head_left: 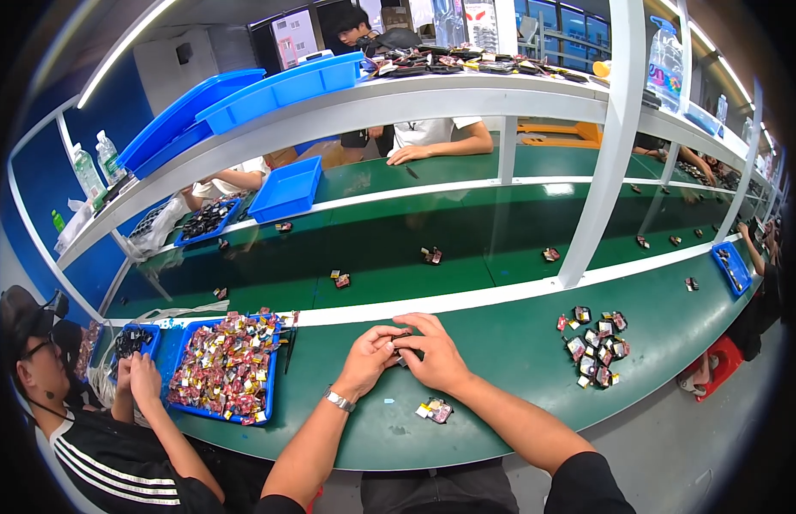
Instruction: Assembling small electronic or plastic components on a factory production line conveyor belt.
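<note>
My left hand (366,361), with a watch (339,399) on its wrist, meets my right hand (434,355) above the green bench (329,437). Between their closed fingertips is a small black part (403,350), mostly covered by the fingers, so its kind does not show. Just in front of my right wrist lies a small assembly (434,410) with pink, white and yellow bits on black. A heap of similar assemblies (594,349) sits to the right. On the left, a blue tray (270,377) is piled with many more.
A co-worker (115,445) handles black pieces at a smaller blue tray (158,346) on my left. Beyond the bench's white rail (381,307), more assemblies lie on a green belt (389,278). A white post (605,154) and overhead shelf (466,96) stand ahead; a red stool (715,370) is right.
</note>
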Demonstrator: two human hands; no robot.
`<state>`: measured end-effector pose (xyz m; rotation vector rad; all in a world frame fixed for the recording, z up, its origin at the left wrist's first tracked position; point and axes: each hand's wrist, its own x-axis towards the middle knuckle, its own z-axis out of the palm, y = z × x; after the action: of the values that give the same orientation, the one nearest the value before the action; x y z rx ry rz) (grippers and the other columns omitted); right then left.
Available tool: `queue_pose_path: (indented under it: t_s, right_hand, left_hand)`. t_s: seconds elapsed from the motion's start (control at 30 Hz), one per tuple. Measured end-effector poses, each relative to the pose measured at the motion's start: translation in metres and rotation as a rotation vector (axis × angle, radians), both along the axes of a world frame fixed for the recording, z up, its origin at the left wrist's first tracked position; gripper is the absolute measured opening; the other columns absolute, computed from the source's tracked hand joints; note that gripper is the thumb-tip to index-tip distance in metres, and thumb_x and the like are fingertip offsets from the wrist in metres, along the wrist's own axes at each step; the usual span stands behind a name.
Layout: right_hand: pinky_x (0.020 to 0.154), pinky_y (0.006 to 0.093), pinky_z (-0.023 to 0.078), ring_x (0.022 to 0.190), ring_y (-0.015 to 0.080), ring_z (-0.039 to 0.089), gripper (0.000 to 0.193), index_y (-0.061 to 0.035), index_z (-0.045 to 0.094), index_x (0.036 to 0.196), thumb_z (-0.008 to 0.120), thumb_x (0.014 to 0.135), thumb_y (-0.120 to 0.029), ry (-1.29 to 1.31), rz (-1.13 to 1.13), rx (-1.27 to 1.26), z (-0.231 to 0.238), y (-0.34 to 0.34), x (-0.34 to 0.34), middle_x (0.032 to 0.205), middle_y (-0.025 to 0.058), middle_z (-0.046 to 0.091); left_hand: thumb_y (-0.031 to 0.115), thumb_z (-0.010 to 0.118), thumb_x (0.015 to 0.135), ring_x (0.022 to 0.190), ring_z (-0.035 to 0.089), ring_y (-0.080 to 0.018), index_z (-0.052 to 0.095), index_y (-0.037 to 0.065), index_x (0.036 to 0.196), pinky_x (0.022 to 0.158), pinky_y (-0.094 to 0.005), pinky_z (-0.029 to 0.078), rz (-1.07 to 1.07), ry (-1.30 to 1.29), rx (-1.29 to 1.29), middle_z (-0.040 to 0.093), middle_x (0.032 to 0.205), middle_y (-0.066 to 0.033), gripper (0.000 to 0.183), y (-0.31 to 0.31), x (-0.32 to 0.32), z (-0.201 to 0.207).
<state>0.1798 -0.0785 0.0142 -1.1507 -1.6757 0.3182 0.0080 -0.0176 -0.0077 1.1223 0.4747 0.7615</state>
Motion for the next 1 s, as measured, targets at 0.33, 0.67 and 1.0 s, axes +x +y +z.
queue_pose_path:
  t_s: [0.33,0.67,1.0]
  right_hand:
    - [0.098,0.0397,0.046,0.117,0.0297,0.053,0.017,-0.0086,0.074,0.09,0.071,0.074,-0.004,0.007,-0.063,0.049,0.002,-0.005,-0.003,0.12,0.0075,0.063]
    - [0.102,0.0391,0.044,0.125,0.0298,0.049,0.019,-0.0091,0.074,0.093,0.069,0.076,-0.003,0.026,-0.01,0.01,0.0,-0.004,-0.001,0.127,0.0077,0.06]
    - [0.102,0.0403,0.043,0.124,0.0304,0.049,0.019,-0.0088,0.073,0.097,0.069,0.079,-0.005,0.01,-0.006,0.0,0.0,-0.003,0.002,0.129,0.0077,0.059]
  left_hand:
    - [0.008,0.054,0.099,0.112,0.061,-0.0187,0.05,0.003,0.123,0.092,-0.034,0.052,-0.035,-0.157,-0.043,0.056,0.133,-0.0128,0.025,0.0,0.001,-0.001]
    - [0.007,0.052,0.099,0.115,0.059,-0.0198,0.05,0.003,0.122,0.094,-0.0354,0.051,0.005,-0.182,-0.022,0.055,0.135,-0.0132,0.023,-0.005,0.005,-0.003]
    - [0.009,0.056,0.098,0.115,0.059,-0.0198,0.05,0.004,0.121,0.095,-0.0374,0.051,0.049,-0.149,-0.031,0.056,0.134,-0.0123,0.024,-0.005,0.008,-0.003]
